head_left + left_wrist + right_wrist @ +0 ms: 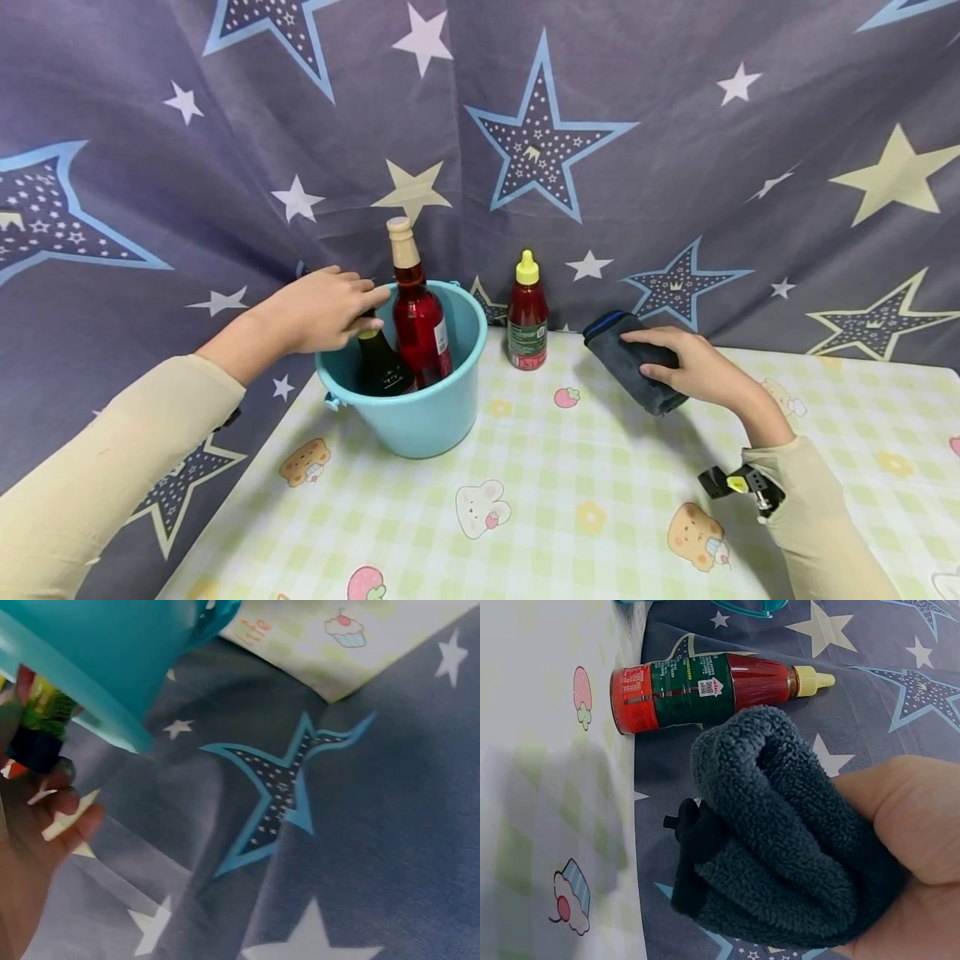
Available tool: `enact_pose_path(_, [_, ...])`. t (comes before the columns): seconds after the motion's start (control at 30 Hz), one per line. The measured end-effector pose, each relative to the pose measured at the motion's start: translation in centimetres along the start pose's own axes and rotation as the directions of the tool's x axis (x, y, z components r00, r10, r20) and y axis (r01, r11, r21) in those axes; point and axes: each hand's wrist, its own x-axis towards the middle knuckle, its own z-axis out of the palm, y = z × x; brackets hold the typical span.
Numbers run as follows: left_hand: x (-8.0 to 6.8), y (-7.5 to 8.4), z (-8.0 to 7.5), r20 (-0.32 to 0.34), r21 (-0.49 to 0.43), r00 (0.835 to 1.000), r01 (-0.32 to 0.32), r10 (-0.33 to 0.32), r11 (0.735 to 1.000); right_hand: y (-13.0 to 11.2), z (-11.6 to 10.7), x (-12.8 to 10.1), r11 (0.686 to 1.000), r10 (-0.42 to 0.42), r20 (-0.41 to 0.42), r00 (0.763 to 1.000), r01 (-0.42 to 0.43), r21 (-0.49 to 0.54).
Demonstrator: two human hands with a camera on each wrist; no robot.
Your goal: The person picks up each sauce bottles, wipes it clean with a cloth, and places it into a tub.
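Left hand (pixel 333 310) curls round dark bottle (pixel 381 367) in bucket (pixel 427 427); right hand (pixel 701 367) grips cloth (pixel 633 371), well right of bucket. Sauce (pixel 528 321) stands just right of bucket; red bottle (pixel 420 329) inside bucket.

Folded towel (pixel 630 367), dark bottle (pixel 381 368) in bucket (pixel 427 425)
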Motion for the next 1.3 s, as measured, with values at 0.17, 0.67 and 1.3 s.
enact_pose_path(0.17, [0.2,1.2,-1.3,0.069,-0.051,0.993,0.101,-0.097,0.994,0.0,0.1,0.0,1.0,-0.02,0.001,1.0,0.02,-0.007])
enact_pose_path(0.67, [1.5,3.2,-4.9,0.327,-0.147,0.919,0.28,-0.22,0.949,-0.1,0.4,0.1,1.0,-0.015,0.023,1.0,0.015,-0.001])
enact_pose_path(1.3, [5.6,5.2,-11.8,0.304,-0.171,0.923,0.297,-0.236,0.939,-0.3,0.3,-0.1,1.0,-0.024,0.012,1.0,0.024,-0.015])
